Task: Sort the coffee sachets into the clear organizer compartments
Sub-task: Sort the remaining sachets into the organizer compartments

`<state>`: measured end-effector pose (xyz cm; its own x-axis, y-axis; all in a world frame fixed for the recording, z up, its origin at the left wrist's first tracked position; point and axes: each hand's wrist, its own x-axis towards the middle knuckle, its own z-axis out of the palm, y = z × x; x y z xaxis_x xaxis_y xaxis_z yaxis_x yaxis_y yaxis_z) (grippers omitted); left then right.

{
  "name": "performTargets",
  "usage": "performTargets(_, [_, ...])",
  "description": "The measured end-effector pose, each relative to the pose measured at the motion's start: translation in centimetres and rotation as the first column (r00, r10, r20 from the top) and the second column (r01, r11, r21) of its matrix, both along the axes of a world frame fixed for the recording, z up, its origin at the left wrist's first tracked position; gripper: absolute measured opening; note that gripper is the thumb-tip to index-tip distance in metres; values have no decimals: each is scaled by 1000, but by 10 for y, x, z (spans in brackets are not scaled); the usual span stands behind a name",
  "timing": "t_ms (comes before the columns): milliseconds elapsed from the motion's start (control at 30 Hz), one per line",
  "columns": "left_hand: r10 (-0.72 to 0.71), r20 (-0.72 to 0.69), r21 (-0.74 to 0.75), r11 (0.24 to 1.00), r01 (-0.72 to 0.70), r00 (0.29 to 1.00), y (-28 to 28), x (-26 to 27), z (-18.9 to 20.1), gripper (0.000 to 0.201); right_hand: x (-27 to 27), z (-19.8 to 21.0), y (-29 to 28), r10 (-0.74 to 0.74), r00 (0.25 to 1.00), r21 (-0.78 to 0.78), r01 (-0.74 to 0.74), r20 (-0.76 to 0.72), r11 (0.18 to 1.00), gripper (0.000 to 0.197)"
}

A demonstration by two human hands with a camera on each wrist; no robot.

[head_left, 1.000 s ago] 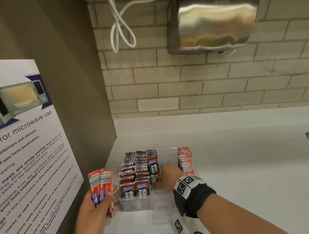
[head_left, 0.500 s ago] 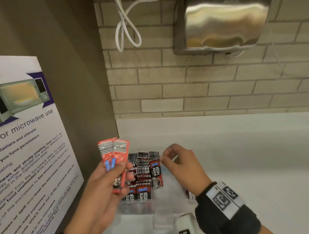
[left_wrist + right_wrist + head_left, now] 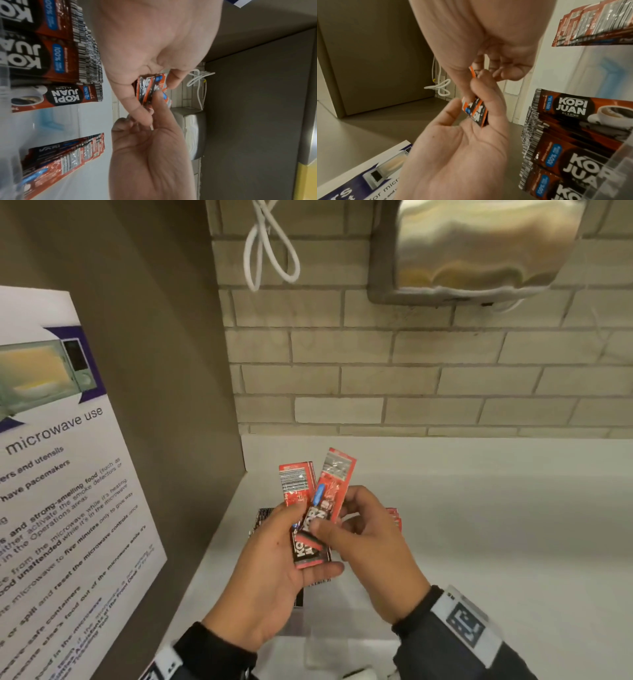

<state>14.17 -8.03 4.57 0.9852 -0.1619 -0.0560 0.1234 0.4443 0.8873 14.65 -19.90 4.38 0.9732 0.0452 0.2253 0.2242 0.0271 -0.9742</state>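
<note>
Red sachets between both hands

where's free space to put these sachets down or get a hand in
Bare: the white counter right of the organizer, up to the brick wall; also the organizer gap between brown sachets and stacked red sachets. Crowded: the brown rows beside the side panel.

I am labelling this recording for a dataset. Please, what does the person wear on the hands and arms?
Both hands are bare. The left hand and the right hand come out of dark sleeves with black cuffs. Each wrist carries a white band printed with black square marker codes. No gloves show.
</note>
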Motion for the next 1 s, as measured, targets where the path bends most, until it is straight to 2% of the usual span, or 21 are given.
performTargets(67, [73, 19, 8, 997, -73, 997, 2, 1, -1, 27, 3, 1, -2, -69, 997, 65, 68, 26, 996, 22])
performTargets(167, [171, 135, 123, 975, -188, 976, 2, 2, -1, 23, 5, 6, -10, -144, 989, 149, 137, 41, 979, 13])
performTargets(267, [215, 234, 168, 952, -257, 948, -3, -2, 2, 20, -1, 9, -11, -141, 987, 60, 136, 78, 989, 16])
performTargets(333, [220, 258, 148, 953, -264, 941, -6, -4, 3, 21, -6, 8, -7, -68, 996, -53, 71, 54, 996, 22])
performTargets(400, [225, 262, 129, 955, -265, 938, -3, -4, 3, 23, -9, 5, -3, -21, 998, -151, 29, 54, 988, 13])
performTargets(500, [232, 283, 136, 951, -279, 931, 4, -5, 4, 23, -11, 6, -1, -36, 991, -217, 63, 126, 974, 30])
performTargets(567, [250, 299, 145, 942, -303, 921, 7, -5, 4, 22, -13, 9, 1, -44, 988, -225, 77, 145, 971, 30])
performTargets(733, [313, 280, 108, 929, -354, 908, 10, -9, 3, 19, -13, 18, -3, -82, 988, -43, 88, 130, 995, 37])
performTargets(900, [316, 266, 138, 923, -360, 911, 6, -12, -4, 16, -9, 17, -5, -13, 998, 275, 28, -55, 961, 17])
performTargets(1000, [322, 298, 157, 912, -379, 898, 2, -13, -6, 19, -8, 16, -1, 24, 992, 339, 21, -125, 940, 17])
